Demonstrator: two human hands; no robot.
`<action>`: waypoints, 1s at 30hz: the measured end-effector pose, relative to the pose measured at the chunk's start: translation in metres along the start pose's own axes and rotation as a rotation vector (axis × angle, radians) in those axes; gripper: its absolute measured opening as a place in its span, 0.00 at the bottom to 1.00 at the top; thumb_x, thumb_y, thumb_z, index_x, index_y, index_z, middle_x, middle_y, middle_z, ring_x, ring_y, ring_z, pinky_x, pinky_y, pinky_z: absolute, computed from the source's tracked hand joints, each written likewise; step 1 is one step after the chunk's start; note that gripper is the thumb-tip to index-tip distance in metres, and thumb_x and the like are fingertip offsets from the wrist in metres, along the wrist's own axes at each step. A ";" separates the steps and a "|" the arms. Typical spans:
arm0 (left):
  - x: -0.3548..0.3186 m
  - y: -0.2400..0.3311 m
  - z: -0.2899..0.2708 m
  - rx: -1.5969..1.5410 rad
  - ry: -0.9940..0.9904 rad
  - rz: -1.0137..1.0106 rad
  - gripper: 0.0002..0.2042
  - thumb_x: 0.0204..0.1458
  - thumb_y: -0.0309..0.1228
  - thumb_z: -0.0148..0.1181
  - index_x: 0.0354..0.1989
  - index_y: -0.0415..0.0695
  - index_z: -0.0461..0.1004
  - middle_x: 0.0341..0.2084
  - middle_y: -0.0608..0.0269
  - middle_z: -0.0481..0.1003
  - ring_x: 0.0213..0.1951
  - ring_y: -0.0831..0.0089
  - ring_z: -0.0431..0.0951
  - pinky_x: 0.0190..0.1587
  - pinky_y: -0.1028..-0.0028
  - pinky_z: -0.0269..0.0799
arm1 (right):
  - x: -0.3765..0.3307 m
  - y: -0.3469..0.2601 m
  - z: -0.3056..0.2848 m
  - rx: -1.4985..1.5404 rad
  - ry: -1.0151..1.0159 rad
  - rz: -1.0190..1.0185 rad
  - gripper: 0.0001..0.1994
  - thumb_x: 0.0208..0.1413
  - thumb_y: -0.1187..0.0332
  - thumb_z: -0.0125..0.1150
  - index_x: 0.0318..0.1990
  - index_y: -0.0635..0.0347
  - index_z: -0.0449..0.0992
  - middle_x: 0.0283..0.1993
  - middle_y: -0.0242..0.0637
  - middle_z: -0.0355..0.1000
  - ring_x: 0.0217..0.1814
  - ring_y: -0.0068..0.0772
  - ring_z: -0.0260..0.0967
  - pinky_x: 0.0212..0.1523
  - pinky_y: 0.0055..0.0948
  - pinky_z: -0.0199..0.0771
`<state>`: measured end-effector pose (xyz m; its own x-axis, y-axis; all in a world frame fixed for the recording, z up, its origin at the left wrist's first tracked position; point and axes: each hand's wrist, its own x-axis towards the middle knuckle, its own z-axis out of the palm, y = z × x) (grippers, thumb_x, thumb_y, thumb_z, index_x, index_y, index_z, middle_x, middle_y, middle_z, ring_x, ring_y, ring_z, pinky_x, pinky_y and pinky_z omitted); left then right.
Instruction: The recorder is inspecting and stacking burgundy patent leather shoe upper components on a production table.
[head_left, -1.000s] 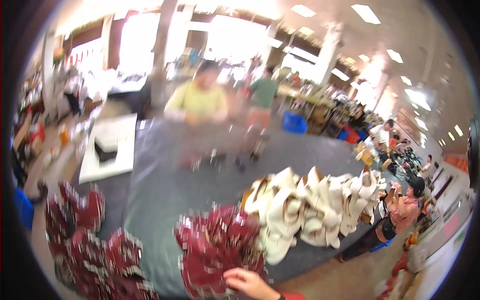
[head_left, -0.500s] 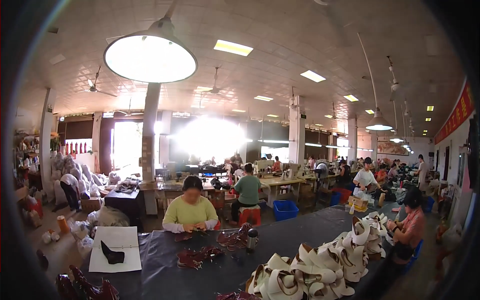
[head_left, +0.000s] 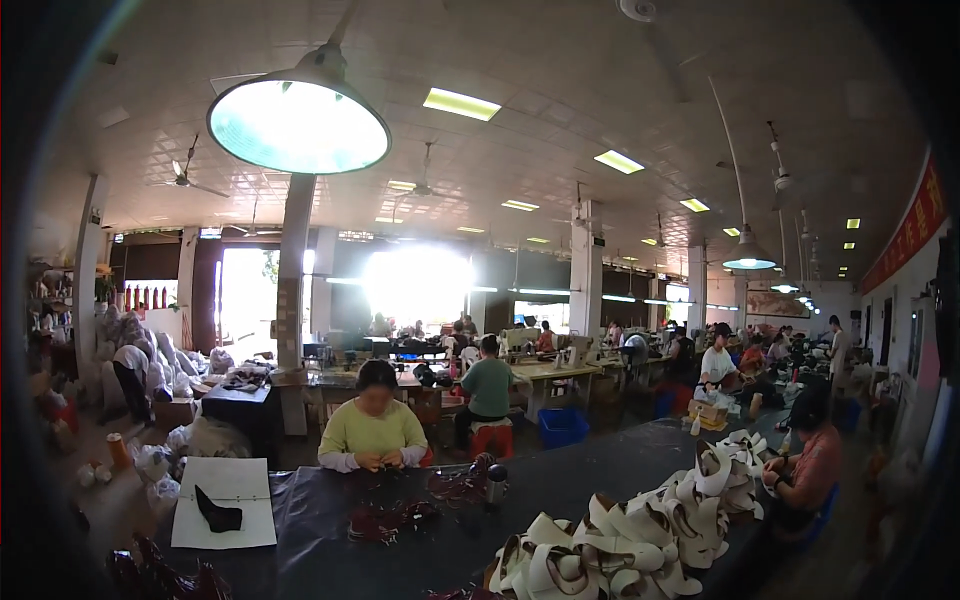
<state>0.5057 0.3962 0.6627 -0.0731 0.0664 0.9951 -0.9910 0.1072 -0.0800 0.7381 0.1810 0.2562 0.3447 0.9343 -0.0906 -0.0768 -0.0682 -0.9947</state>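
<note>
Camera has tilted up since a second ago: both hands now out of frame, grip can't tell. Dark red shoe-upper pieces (head_left: 160,578) at table's near-left corner; cream curved shoe parts pile (head_left: 620,545) along right edge.

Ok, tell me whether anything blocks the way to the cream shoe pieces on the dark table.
Neither hand shows, so that path cannot be judged. The cream shoe pieces lie by the table's near edge, nothing visible in front; dark red pieces lie apart, to the left.
</note>
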 end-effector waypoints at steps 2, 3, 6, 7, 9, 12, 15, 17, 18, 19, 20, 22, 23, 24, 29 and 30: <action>0.001 -0.008 0.005 -0.004 0.016 -0.024 0.25 0.61 0.65 0.60 0.42 0.54 0.75 0.40 0.68 0.71 0.46 0.69 0.68 0.64 0.49 0.62 | 0.003 -0.001 -0.001 -0.037 -0.015 0.006 0.12 0.68 0.69 0.64 0.55 0.64 0.81 0.48 0.36 0.82 0.51 0.25 0.77 0.53 0.29 0.79; -0.006 0.019 0.009 0.086 0.050 -0.002 0.25 0.61 0.65 0.60 0.42 0.54 0.75 0.40 0.68 0.71 0.45 0.69 0.68 0.64 0.49 0.62 | 0.012 -0.003 0.001 -0.076 -0.115 0.032 0.12 0.68 0.69 0.64 0.55 0.64 0.81 0.48 0.36 0.82 0.51 0.25 0.77 0.53 0.29 0.79; -0.019 0.056 0.027 0.248 0.129 -0.028 0.25 0.60 0.65 0.60 0.41 0.54 0.75 0.39 0.69 0.70 0.44 0.70 0.68 0.64 0.50 0.62 | 0.006 0.013 -0.005 -0.094 0.002 0.026 0.12 0.67 0.72 0.63 0.55 0.64 0.81 0.47 0.35 0.81 0.47 0.24 0.76 0.48 0.27 0.79; -0.023 0.069 0.032 0.314 0.161 -0.033 0.25 0.60 0.65 0.60 0.40 0.54 0.75 0.38 0.69 0.70 0.44 0.71 0.68 0.64 0.50 0.62 | 0.005 0.025 -0.005 -0.038 0.042 0.021 0.12 0.67 0.71 0.64 0.55 0.64 0.81 0.44 0.35 0.81 0.44 0.23 0.76 0.45 0.25 0.79; -0.033 0.087 0.039 0.448 0.237 -0.031 0.25 0.60 0.65 0.61 0.40 0.54 0.75 0.38 0.69 0.70 0.44 0.71 0.68 0.64 0.50 0.62 | 0.001 0.020 -0.003 0.023 0.073 0.084 0.11 0.67 0.71 0.64 0.54 0.64 0.81 0.41 0.35 0.81 0.39 0.22 0.77 0.41 0.23 0.78; -0.047 0.104 0.080 0.534 0.253 -0.117 0.27 0.61 0.67 0.57 0.36 0.53 0.74 0.33 0.69 0.69 0.40 0.71 0.68 0.63 0.50 0.62 | 0.005 0.010 -0.002 -0.008 -0.072 0.178 0.11 0.67 0.72 0.64 0.53 0.64 0.81 0.38 0.34 0.81 0.37 0.22 0.76 0.38 0.23 0.77; -0.052 0.082 0.048 0.278 0.081 -0.307 0.34 0.65 0.70 0.46 0.26 0.48 0.74 0.23 0.70 0.68 0.32 0.70 0.69 0.61 0.44 0.64 | 0.014 0.006 0.009 -0.057 -0.085 0.225 0.11 0.67 0.72 0.64 0.54 0.65 0.81 0.40 0.35 0.81 0.38 0.23 0.77 0.39 0.23 0.77; -0.048 0.082 0.045 0.125 -0.096 -0.370 0.38 0.67 0.69 0.43 0.20 0.46 0.74 0.18 0.70 0.67 0.25 0.70 0.68 0.60 0.35 0.65 | 0.021 0.005 0.011 -0.114 -0.129 0.219 0.13 0.66 0.73 0.64 0.57 0.65 0.79 0.45 0.34 0.80 0.43 0.25 0.77 0.44 0.23 0.76; -0.043 0.078 0.058 0.079 -0.123 -0.344 0.40 0.67 0.69 0.42 0.16 0.45 0.73 0.15 0.69 0.66 0.20 0.70 0.66 0.59 0.27 0.64 | 0.027 0.020 0.005 -0.151 -0.165 0.226 0.14 0.68 0.71 0.64 0.59 0.63 0.79 0.46 0.31 0.80 0.44 0.21 0.75 0.45 0.21 0.74; -0.038 0.078 0.069 0.102 -0.182 -0.323 0.41 0.68 0.69 0.39 0.16 0.46 0.72 0.15 0.69 0.65 0.20 0.71 0.65 0.61 0.24 0.62 | 0.030 0.034 -0.004 -0.190 -0.206 0.234 0.15 0.70 0.69 0.63 0.61 0.61 0.79 0.48 0.28 0.79 0.45 0.18 0.73 0.46 0.20 0.73; -0.029 0.041 0.028 -0.077 -0.202 -0.302 0.33 0.72 0.57 0.46 0.17 0.47 0.73 0.17 0.70 0.67 0.22 0.70 0.68 0.60 0.34 0.66 | 0.008 0.030 -0.018 -0.164 -0.064 0.295 0.15 0.70 0.69 0.63 0.61 0.61 0.79 0.48 0.28 0.79 0.45 0.18 0.73 0.46 0.20 0.73; -0.063 0.057 -0.004 -0.082 -0.078 -0.263 0.33 0.72 0.57 0.46 0.18 0.46 0.73 0.18 0.70 0.67 0.23 0.70 0.68 0.60 0.35 0.67 | 0.014 -0.004 -0.001 -0.088 0.062 0.334 0.12 0.69 0.72 0.63 0.57 0.63 0.80 0.46 0.31 0.80 0.45 0.21 0.75 0.47 0.22 0.75; -0.067 0.093 0.040 0.134 -0.039 -0.279 0.32 0.72 0.56 0.46 0.18 0.46 0.73 0.18 0.70 0.67 0.23 0.70 0.68 0.60 0.35 0.67 | 0.029 -0.009 0.023 -0.059 -0.089 0.338 0.11 0.68 0.74 0.63 0.55 0.64 0.80 0.46 0.33 0.80 0.45 0.23 0.75 0.47 0.23 0.75; -0.069 0.095 0.046 0.159 -0.029 -0.283 0.32 0.72 0.56 0.46 0.18 0.46 0.73 0.18 0.70 0.67 0.23 0.70 0.68 0.60 0.35 0.67 | 0.030 -0.012 0.026 -0.043 -0.079 0.339 0.11 0.68 0.74 0.63 0.55 0.64 0.80 0.45 0.32 0.80 0.45 0.23 0.75 0.47 0.22 0.75; -0.080 0.091 0.058 0.205 -0.002 -0.275 0.30 0.72 0.53 0.47 0.18 0.46 0.74 0.19 0.70 0.68 0.23 0.69 0.69 0.59 0.37 0.67 | 0.027 -0.015 0.015 -0.056 -0.054 0.310 0.12 0.69 0.73 0.63 0.57 0.64 0.80 0.44 0.31 0.79 0.43 0.23 0.73 0.47 0.22 0.73; -0.082 0.089 0.059 0.209 -0.001 -0.269 0.30 0.72 0.53 0.47 0.19 0.46 0.74 0.19 0.70 0.69 0.23 0.69 0.69 0.59 0.38 0.67 | 0.028 -0.016 0.015 -0.061 -0.048 0.320 0.12 0.69 0.73 0.63 0.57 0.64 0.80 0.44 0.31 0.79 0.43 0.23 0.73 0.47 0.22 0.73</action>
<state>0.4165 0.3422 0.5776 0.1936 0.0623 0.9791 -0.9764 -0.0846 0.1985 0.7355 0.2135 0.2702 0.2672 0.8776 -0.3980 -0.1173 -0.3803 -0.9174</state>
